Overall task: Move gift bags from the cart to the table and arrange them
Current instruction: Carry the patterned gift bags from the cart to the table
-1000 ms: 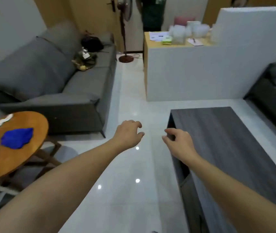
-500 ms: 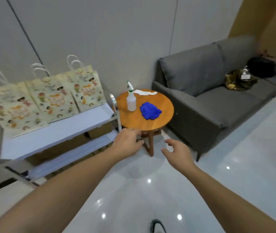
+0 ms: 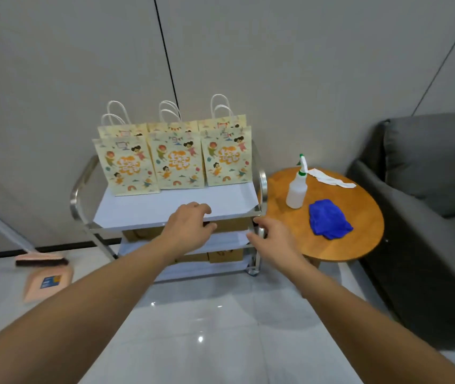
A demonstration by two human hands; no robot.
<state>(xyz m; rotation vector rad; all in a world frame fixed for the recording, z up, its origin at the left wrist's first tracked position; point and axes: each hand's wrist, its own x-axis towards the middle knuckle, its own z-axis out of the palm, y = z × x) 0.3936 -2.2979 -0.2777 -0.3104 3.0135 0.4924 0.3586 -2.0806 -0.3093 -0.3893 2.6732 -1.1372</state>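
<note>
Head view: the gift bags (image 3: 176,159) stand upright in two rows on the far part of the cart (image 3: 165,209) top shelf, against the wall. The left hand (image 3: 186,231) reaches toward the near shelf edge, fingers loosely bent, holding nothing. The right hand (image 3: 272,239) hovers by the cart's right post, relaxed and empty. Right of the cart, a round bench (image 3: 359,245) carries a spray bottle (image 3: 297,189) and blue cloth (image 3: 328,218).
</note>
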